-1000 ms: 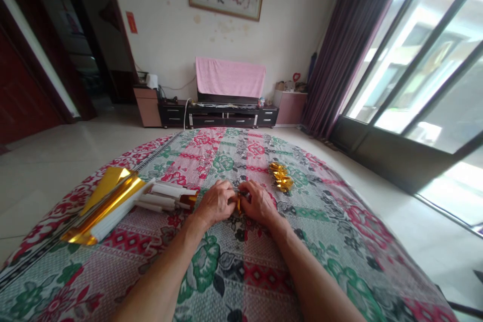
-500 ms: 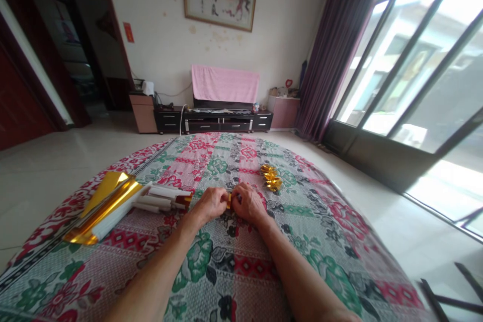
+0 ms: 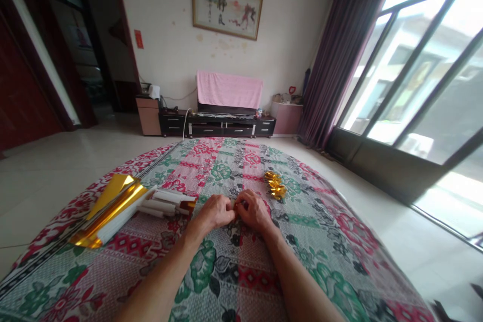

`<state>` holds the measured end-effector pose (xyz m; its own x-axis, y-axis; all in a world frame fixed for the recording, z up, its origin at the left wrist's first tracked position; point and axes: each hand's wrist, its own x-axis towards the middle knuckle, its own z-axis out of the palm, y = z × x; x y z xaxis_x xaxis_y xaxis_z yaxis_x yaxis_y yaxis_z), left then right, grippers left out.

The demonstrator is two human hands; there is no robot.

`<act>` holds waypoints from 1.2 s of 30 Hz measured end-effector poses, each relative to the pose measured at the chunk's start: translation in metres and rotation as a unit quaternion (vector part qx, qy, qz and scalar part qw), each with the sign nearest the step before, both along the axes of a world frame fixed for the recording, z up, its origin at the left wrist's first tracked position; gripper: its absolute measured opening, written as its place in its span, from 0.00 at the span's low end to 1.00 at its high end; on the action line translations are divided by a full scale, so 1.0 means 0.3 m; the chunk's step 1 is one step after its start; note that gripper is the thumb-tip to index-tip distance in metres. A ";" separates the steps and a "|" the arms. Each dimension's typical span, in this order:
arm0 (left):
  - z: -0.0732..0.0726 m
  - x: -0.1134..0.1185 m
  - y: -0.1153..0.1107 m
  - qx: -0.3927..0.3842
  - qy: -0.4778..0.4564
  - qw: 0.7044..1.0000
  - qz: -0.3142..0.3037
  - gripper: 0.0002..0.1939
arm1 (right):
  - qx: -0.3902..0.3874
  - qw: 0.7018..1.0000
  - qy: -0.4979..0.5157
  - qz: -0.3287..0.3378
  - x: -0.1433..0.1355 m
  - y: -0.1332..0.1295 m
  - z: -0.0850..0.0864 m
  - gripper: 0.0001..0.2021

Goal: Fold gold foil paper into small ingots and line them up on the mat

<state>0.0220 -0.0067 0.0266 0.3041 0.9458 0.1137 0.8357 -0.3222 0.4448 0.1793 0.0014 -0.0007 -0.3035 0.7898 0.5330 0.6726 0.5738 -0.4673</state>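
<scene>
Person's left hand [image 3: 218, 211] and right hand [image 3: 253, 210] pinch small shiny gold foil piece [image 3: 236, 206] between them, above flower-patterned cloth [image 3: 204, 266]. Creases hidden. Light, even fingertip pressure advisable; foil probably tears easily.

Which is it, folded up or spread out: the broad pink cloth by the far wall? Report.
Spread out: the broad pink cloth hangs as one wide sheet above the long black cabinet; any doubling I cannot tell.

Gold Gleams on Woven Cloth

Glossy, foil-like golden sheets [image 3: 126, 206] and crinkled, shiny gold pieces [image 3: 275, 185] contrast with a matt, textured fabric tablecloth [image 3: 313, 221]; white rolls [image 3: 164, 203] look papery and matt, floor tiles [image 3: 151, 153] smooth and softly reflective.
</scene>
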 end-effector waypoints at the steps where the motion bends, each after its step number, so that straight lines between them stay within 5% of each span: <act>1: -0.005 0.000 0.003 0.002 0.003 1.000 0.000 0.10 | -0.003 1.000 0.004 0.001 0.002 0.001 0.000 0.07; 22: -0.015 -0.016 0.031 0.016 0.020 0.998 -0.049 0.13 | -0.014 0.999 -0.026 0.034 0.003 0.017 0.006 0.11; 36: 0.011 -0.028 0.025 -0.050 -0.018 0.998 -0.015 0.12 | -0.029 0.997 -0.068 -0.023 -0.030 0.024 0.009 0.08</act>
<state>0.0134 0.0007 0.0299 0.3302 0.9435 0.0294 0.8095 -0.2990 0.5052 0.1704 0.0087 0.0020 -0.3326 0.8330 0.4421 0.7568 0.5154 -0.4019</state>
